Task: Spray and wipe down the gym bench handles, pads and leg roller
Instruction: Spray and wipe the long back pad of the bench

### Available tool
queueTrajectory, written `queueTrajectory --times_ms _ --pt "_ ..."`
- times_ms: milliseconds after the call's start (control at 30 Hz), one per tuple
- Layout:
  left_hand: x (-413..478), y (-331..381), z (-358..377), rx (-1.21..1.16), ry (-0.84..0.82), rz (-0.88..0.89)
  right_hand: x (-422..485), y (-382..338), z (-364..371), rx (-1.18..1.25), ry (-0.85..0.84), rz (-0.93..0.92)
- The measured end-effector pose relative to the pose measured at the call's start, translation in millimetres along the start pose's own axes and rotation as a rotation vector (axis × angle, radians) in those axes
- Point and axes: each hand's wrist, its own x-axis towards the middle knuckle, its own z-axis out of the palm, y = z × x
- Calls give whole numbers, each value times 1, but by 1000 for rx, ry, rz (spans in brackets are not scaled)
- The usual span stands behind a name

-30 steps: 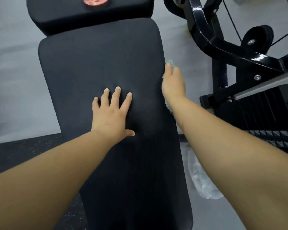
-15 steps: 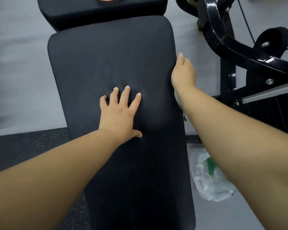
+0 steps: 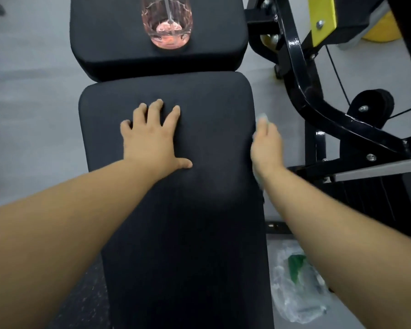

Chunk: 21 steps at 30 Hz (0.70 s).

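The long black bench pad runs from the bottom of the view up to a second black pad. My left hand lies flat on the long pad with fingers spread and holds nothing. My right hand presses against the pad's right side edge, blurred by motion. A pale green cloth peeks out past its fingertips and below its wrist, held between palm and pad. A clear bottle with pink liquid stands on the far pad.
A black machine frame with a pulley wheel and a yellow plate stands close on the right. A clear plastic bag with something green lies on the grey floor beside the bench. Dark speckled matting lies at lower left.
The view has tilted up, so the far pad and the bottle now show more fully. My right hand has slid along the pad's right edge with the cloth. My left hand stays planted.
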Motion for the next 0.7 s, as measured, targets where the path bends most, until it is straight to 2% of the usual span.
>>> queueTrajectory --times_ms 100,167,400,533,633,700 --pt "1 3 -2 28 -11 6 48 -58 12 -17 23 -97" --pt "2 4 -3 38 -29 3 56 -72 15 -55 7 -125" --pt "3 7 -4 54 -73 -1 13 2 -3 -90 -103 49" --pt "5 9 -6 39 -88 -5 46 -43 5 -157 -116 36" --pt "6 7 -5 44 -85 1 74 -84 16 -165 -81 -76" --pt "6 6 -4 45 -77 6 76 -91 16 -276 -103 -171"
